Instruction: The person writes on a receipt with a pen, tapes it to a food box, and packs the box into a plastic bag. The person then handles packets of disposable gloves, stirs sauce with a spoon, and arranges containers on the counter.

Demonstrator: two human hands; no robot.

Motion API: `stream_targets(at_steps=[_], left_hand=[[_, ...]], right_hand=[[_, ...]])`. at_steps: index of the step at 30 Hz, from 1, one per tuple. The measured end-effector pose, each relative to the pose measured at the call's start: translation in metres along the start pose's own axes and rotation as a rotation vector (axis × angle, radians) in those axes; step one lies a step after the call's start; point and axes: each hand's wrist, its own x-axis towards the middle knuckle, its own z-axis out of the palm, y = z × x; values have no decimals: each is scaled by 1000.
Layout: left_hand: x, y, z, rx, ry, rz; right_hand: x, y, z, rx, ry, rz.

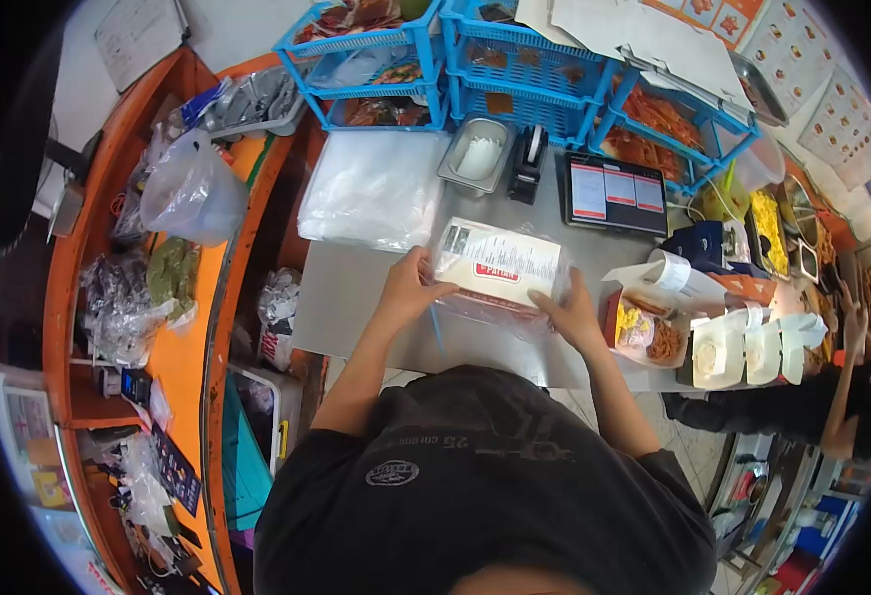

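Observation:
A white takeaway box (500,260) with a red label and a printed paper slip on top sits inside a clear plastic bag (485,305) on the steel counter. My left hand (414,288) grips the left side of the bagged box, its thumb lying along the near edge. On the opposite side my right hand (568,309) holds it too, thumb pressed on top near the front right corner. The fingers beneath are partly hidden. Behind the box to the left lies a stack of clear plastic bags (371,188).
At the back stand blue basket racks (525,89), a metal tin (477,154), a tape dispenser (529,164) and a tablet (614,194). Open food boxes (718,355) line the right. A co-worker's arm (845,367) reaches in there. An orange shelf (183,387) runs along the left.

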Motion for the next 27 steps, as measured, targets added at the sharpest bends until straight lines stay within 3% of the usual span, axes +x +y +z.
stream_targets(at_steps=[4,7,8,10,11,13,15,16,20,23,25,27], left_hand=[[1,-22,-1,-151,-33,-92],[2,2,-28,65,198,32],[-4,27,-36,155,221,20],[-11,75,-51,330,270,13],[-8,68,-54,337,162,7],[5,52,-70,356,-30,3],[18,59,-75,244,-63,-6],[21,64,-74,183,-85,-13],[26,85,-97,-447,-121,171],[28,88,-99,-681,-217,49],[32,90,-103,-718,-294,232],[36,97,-109,-665,-316,332]], right_hand=[[4,28,4,305,-13,-74],[-6,-1,-25,160,24,-185],[-19,-43,-36,275,14,-56],[-11,-23,-36,-46,-6,-153],[-3,-19,-38,-209,-14,-217],[-2,-34,-38,-4,-46,-276],[-16,-61,-34,152,-23,-188],[-6,-57,-29,42,8,-175],[-22,-119,-46,276,89,-297],[-27,-149,-45,248,126,-314],[-37,-165,-47,197,207,-419],[-30,-171,-47,140,220,-377]])
